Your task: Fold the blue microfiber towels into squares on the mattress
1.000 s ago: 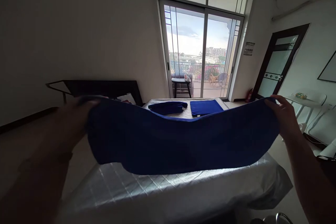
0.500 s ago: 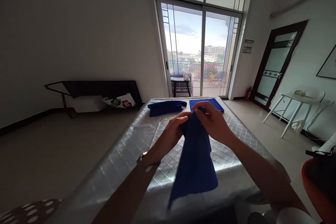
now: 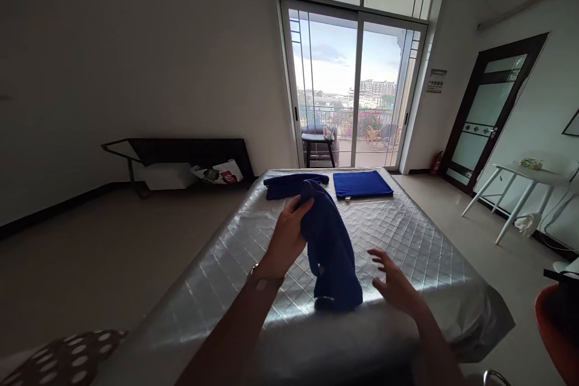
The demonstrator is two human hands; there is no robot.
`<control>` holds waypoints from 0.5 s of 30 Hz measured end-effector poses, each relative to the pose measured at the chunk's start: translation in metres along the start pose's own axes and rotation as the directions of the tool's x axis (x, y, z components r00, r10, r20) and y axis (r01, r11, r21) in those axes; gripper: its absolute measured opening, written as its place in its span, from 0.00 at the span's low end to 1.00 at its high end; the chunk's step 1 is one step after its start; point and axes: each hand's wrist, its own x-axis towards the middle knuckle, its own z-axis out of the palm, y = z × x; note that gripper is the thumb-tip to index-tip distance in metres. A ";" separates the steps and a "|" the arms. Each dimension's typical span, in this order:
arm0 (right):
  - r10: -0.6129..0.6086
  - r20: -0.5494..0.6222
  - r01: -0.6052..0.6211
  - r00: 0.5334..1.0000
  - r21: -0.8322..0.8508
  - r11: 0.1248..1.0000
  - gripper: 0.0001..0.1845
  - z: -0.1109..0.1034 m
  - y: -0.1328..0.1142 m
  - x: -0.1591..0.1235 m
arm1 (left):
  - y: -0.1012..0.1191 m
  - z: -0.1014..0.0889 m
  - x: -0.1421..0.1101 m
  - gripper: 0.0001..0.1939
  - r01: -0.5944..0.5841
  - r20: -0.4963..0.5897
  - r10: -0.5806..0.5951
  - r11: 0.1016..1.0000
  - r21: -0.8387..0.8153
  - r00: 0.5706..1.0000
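A dark blue cloth (image 3: 332, 247) hangs from my left hand (image 3: 287, 235), which pinches its upper end above the bed. The lower end of the cloth reaches down near the silver quilted cover (image 3: 262, 223); whether it touches cannot be told. To the right of the cloth, my right hand (image 3: 395, 283) is apart from it, fingers spread and holding nothing. At the far end of the cover lie a long, folded blue cloth (image 3: 289, 186) on the left and a flat, squarely folded blue cloth (image 3: 363, 184) with a small pale tag on the right.
A dark low bench (image 3: 190, 154) with a white box stands along the left wall. Beyond the bed is a glass sliding door (image 3: 325, 72). On the right are a white table (image 3: 525, 175) and a red chair (image 3: 554, 325). A brown dotted fabric (image 3: 76, 356) lies at lower left.
My right hand has let go of the blue cloth and moved down and to the right. The left hand keeps its hold, slightly farther left. The view has shifted a little.
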 end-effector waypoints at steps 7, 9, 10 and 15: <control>0.066 0.053 -0.063 0.996 -0.048 0.997 0.44 0.037 0.024 0.003 | -0.011 0.023 -0.014 0.09 0.031 0.058 -0.025 0.994 -0.109 0.998; 0.074 -0.036 -0.075 0.997 -0.012 0.997 0.41 0.047 0.020 0.010 | -0.008 0.029 -0.020 0.08 0.040 0.091 -0.030 0.992 -0.120 0.995; 0.072 -0.051 -0.071 0.996 0.027 0.997 0.38 0.050 0.018 0.012 | -0.006 0.031 -0.022 0.07 0.041 0.105 -0.028 0.991 -0.129 0.994; 0.065 -0.040 -0.044 0.997 0.395 0.918 0.25 0.058 0.013 0.012 | -0.005 0.014 -0.008 0.05 0.056 0.002 -0.056 0.988 -0.147 0.998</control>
